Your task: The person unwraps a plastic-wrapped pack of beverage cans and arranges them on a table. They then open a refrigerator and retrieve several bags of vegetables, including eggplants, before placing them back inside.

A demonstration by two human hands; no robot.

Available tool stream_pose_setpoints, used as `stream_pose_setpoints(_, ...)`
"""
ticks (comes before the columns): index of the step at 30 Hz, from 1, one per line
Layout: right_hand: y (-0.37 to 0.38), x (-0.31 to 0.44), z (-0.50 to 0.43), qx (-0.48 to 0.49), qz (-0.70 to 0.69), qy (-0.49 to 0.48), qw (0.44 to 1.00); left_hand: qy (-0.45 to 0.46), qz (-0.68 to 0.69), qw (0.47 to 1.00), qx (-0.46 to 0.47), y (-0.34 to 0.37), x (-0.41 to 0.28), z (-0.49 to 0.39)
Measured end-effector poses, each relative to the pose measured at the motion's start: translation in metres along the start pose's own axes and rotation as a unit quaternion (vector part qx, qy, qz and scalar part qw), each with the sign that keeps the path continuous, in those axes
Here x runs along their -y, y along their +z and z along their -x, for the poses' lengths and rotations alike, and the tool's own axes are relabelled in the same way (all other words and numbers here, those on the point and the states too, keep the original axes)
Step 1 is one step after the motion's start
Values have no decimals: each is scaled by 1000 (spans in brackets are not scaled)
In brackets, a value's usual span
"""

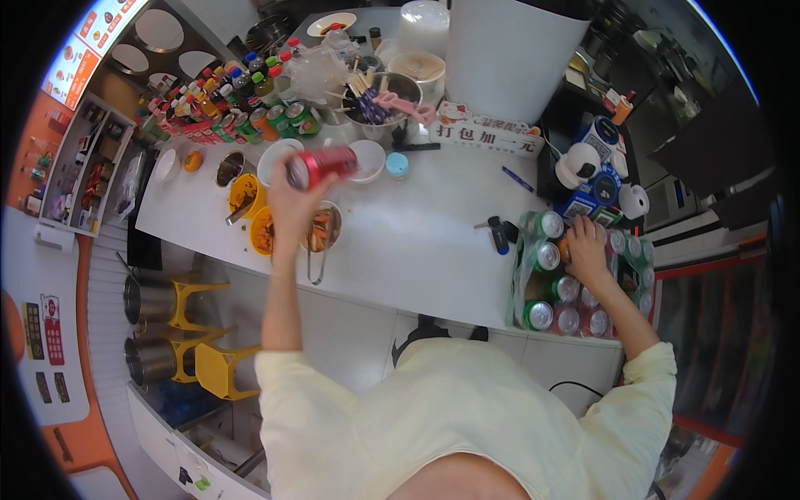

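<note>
My left hand (pixel 299 199) grips a red drink can (pixel 330 164), tilted on its side and slightly blurred, above the white table. Beneath and around that hand stand white bowls (pixel 369 160), a yellow bowl of food (pixel 262 232) and a bowl with metal tongs (pixel 321 247). On the right, my right hand (pixel 586 251) reaches down into a plastic-wrapped pack of drink cans (pixel 547 256). Its thumb side is beside an orange can (pixel 564 250); whether the fingers close on a can is hidden. Green and red cans surround it.
Rows of bottles and cans (pixel 250 119) line the table's back left. A pot of wrapped chopsticks (pixel 375 103), a printed sign (pixel 486 131) and a white cylinder (pixel 509 56) stand behind. Keys (pixel 498 235) and a pen (pixel 517 179) lie on the table (pixel 425 250). Yellow stools (pixel 225 370) are at lower left.
</note>
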State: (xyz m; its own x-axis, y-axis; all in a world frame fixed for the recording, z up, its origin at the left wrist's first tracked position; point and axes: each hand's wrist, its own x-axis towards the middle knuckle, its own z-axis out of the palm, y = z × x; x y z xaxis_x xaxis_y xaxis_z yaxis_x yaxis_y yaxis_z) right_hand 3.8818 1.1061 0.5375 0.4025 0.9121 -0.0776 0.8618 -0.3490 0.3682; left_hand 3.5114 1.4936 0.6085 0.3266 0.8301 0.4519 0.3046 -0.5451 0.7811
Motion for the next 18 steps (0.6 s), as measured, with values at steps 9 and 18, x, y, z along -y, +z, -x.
stream_pose_setpoints(9, -31, -6, 2, 51, -230, 35, 971, 116, -348, 918, 151, 41, 130, -174)
stream_pose_setpoints(18, -63, -3, 6, -26, -280, 29, 959, 114, -449, 860, 216, 103, 197, -201)
